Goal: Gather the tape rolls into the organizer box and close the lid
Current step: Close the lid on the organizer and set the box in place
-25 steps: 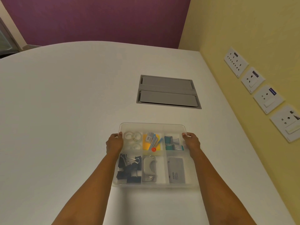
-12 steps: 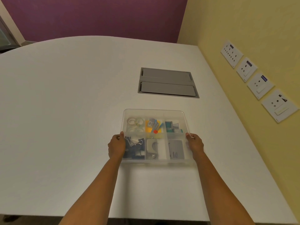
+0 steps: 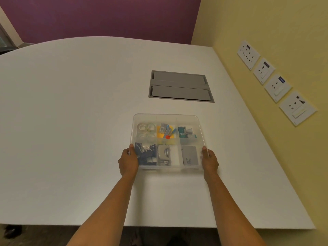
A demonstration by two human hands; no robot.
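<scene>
We have our left hand (image 3: 128,159) and right hand (image 3: 209,159) gripping the near corners of the organizer box (image 3: 167,167) on the white table (image 3: 71,121), fingers wrapped on its sides, thumbs on the clear lid (image 3: 166,117). The lid appears to lie flat over all 6 compartments, so we judge the closing nearly or fully done, perhaps a last press left. The tape rolls (image 3: 146,127), at least 2, sit in the far left compartment. No loose rolls show on the table. Beyond lies a grey cable hatch (image 3: 180,86).
</scene>
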